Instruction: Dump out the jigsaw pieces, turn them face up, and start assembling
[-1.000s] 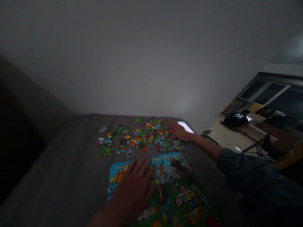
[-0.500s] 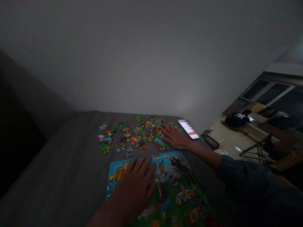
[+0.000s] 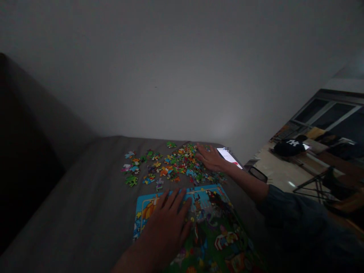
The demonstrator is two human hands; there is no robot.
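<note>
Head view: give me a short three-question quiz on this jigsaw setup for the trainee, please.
1. The left hand rests on which: A) a mug, B) the puzzle board, C) a book?
2. True or false: the loose jigsaw pieces lie on top of the puzzle board.
3. Which hand is nearer the phone?

Key: 1 B; 2 false; 3 the right hand.

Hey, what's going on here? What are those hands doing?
A person has a jigsaw puzzle board and loose colorful pieces on a gray cloth surface. Their left hand lies flat on the board, holding nothing. Their right hand is spread at the edge of the pieces, beside a lit phone.
</note>
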